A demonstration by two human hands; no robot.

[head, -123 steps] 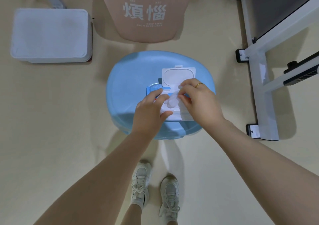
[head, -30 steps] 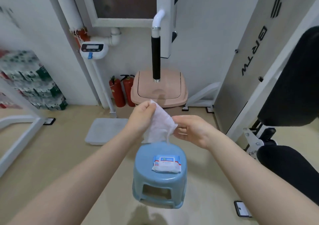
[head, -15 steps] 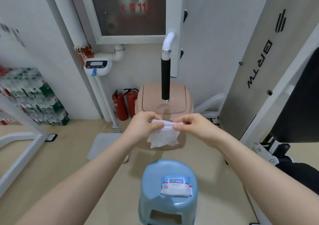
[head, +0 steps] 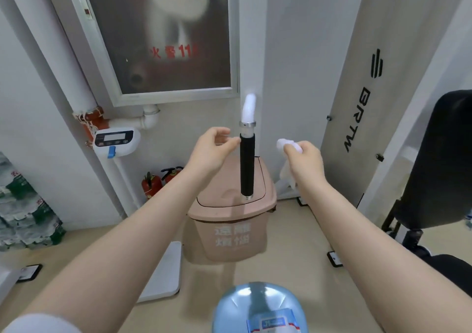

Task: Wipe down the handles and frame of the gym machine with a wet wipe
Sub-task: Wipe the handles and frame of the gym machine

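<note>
The machine's handle (head: 247, 164) hangs upright in front of me, a black grip with chrome ends under a white curved tube. My left hand (head: 213, 151) is just left of the grip's top, fingers loosely curved, fingertips almost touching it and holding nothing. My right hand (head: 304, 157) is to the right of the handle and grips the white wet wipe (head: 286, 145), part of which dangles below the hand. The pale grey machine frame panel (head: 367, 97) and black seat pad (head: 444, 159) stand at the right.
A pink lidded bin (head: 229, 220) stands behind the handle. Below, a blue stool (head: 237, 304) carries the wipes pack (head: 274, 323). A white floor scale (head: 163, 274), two red extinguishers (head: 153, 184) and stacked bottle packs (head: 25, 210) sit at the left.
Both hands held the wipe spread between them; now the left hand has let go and moved up to the handle, while the right carries the bunched wipe. The view has tilted upward.
</note>
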